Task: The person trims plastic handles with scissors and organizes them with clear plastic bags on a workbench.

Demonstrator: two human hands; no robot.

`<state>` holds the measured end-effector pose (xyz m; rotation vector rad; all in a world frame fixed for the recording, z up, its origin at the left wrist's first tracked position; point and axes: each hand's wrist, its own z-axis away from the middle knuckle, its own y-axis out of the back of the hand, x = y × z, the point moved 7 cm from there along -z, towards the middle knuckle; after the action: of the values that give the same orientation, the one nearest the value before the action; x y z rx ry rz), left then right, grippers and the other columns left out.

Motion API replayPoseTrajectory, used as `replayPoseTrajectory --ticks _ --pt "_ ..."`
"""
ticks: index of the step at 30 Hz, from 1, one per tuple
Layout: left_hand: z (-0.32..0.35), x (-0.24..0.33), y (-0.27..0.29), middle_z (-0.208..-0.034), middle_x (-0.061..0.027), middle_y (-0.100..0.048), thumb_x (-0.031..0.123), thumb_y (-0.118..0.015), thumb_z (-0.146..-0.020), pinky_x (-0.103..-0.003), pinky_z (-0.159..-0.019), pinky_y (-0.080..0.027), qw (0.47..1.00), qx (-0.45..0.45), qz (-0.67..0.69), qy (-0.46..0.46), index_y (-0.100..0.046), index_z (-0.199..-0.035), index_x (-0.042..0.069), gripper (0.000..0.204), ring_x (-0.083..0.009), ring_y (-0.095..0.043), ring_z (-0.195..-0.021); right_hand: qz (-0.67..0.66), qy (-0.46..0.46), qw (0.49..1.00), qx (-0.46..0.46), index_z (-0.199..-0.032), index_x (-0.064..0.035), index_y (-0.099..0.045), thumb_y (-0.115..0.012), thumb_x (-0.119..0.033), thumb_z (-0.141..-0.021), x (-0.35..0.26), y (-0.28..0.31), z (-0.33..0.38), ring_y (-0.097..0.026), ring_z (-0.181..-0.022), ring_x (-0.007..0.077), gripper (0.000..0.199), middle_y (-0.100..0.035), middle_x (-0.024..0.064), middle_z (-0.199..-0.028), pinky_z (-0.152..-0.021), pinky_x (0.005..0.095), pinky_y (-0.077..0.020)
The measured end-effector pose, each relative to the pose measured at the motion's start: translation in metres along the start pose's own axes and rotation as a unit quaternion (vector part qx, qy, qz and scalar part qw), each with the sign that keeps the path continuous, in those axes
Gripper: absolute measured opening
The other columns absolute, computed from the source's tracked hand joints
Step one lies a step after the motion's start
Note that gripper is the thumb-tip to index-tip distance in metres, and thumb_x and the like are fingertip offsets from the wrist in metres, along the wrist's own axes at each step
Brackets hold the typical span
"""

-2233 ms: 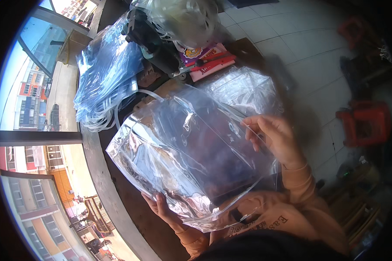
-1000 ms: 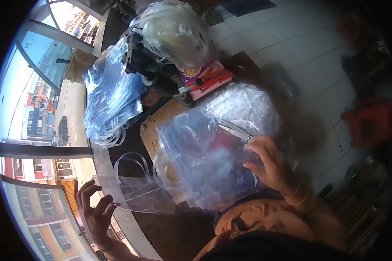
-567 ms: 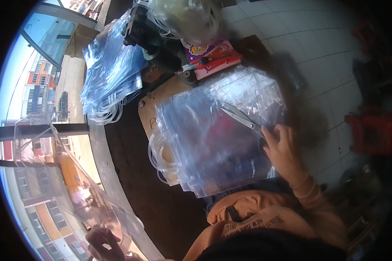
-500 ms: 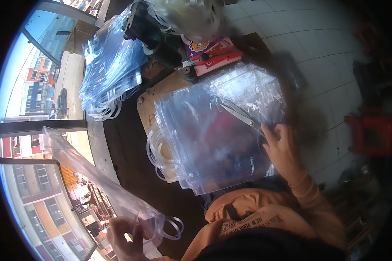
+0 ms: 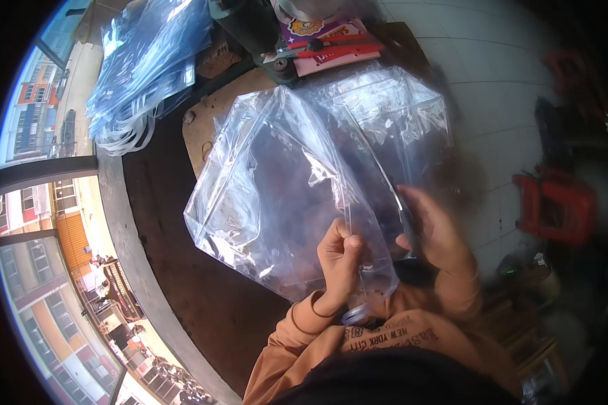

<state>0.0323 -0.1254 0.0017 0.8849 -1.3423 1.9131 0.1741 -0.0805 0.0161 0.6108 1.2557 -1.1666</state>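
Observation:
My left hand (image 5: 340,260) pinches the edge of a clear plastic bag (image 5: 250,196) near its looped handle, in front of my body. The bag spreads out wide and creased over a stack of similar clear bags (image 5: 412,111). At the right edge of the bag, my right hand (image 5: 438,233) is curled around the dark handles of a pair of scissors (image 5: 407,228). The blades point up and away along the bag, partly blurred, and I cannot tell whether they touch it.
More bluish clear bags (image 5: 148,61) with looped handles lie in a pile at the far left by the window. A dark green metal machine (image 5: 246,27) stands at the back, beside a red-handled tool (image 5: 338,47) on pink packaging. A red stool (image 5: 557,209) is on the tiled floor at right.
My left hand has brought the clear bag from the left side to the middle, over the stack. My right hand has lifted the scissors off the stack, close to the bag's edge.

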Motion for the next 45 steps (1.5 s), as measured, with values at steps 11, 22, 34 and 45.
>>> replayPoseTrajectory --ticks 11,22,34,45 --pt "-0.004 0.006 -0.001 -0.061 0.0063 -0.041 0.013 -0.048 -0.094 -0.018 -0.046 -0.023 0.999 0.010 -0.004 0.047 -0.039 -0.070 0.009 0.025 -0.0008 -0.030 -0.054 -0.089 -0.040 0.990 0.099 -0.119 -0.0011 -0.044 -0.069 0.001 -0.073 -0.012 -0.018 -0.016 -0.056 -0.087 0.0091 0.053 -0.057 0.0048 -0.090 -0.077 0.0200 -0.0448" --pt "-0.003 0.042 -0.010 -0.062 -0.0028 -0.048 -0.007 -0.054 -0.080 -0.021 -0.044 -0.035 0.928 -0.007 -0.296 -0.226 -0.051 -0.084 0.002 0.010 -0.0091 -0.042 -0.048 -0.066 -0.047 0.996 0.041 -0.109 -0.0029 -0.046 -0.077 -0.015 -0.070 -0.016 0.008 0.007 -0.045 -0.077 0.0062 0.051 -0.048 0.0005 -0.082 -0.072 0.0198 -0.0387" --pt "0.002 0.054 -0.033 -0.057 -0.0009 -0.024 -0.010 -0.056 -0.065 -0.026 -0.039 -0.028 0.810 -0.116 -0.517 -0.251 -0.065 -0.111 0.016 0.054 -0.0108 -0.029 -0.043 -0.069 -0.187 0.978 -0.053 -0.103 -0.0027 -0.044 -0.080 -0.037 -0.066 -0.004 0.000 0.050 -0.038 -0.072 0.0057 0.062 -0.041 -0.0017 -0.082 -0.064 0.0178 -0.0306" --pt "0.001 0.055 -0.043 -0.059 -0.0003 -0.022 -0.003 -0.059 -0.061 -0.026 -0.039 -0.027 0.765 -0.142 -0.567 -0.268 -0.062 -0.117 0.016 0.058 -0.0095 -0.027 -0.042 -0.010 -0.175 0.983 -0.053 -0.099 0.0015 -0.048 -0.080 -0.040 -0.066 -0.008 0.002 0.047 -0.041 -0.072 0.0056 0.062 -0.046 -0.0003 -0.078 -0.062 0.0195 -0.0329"
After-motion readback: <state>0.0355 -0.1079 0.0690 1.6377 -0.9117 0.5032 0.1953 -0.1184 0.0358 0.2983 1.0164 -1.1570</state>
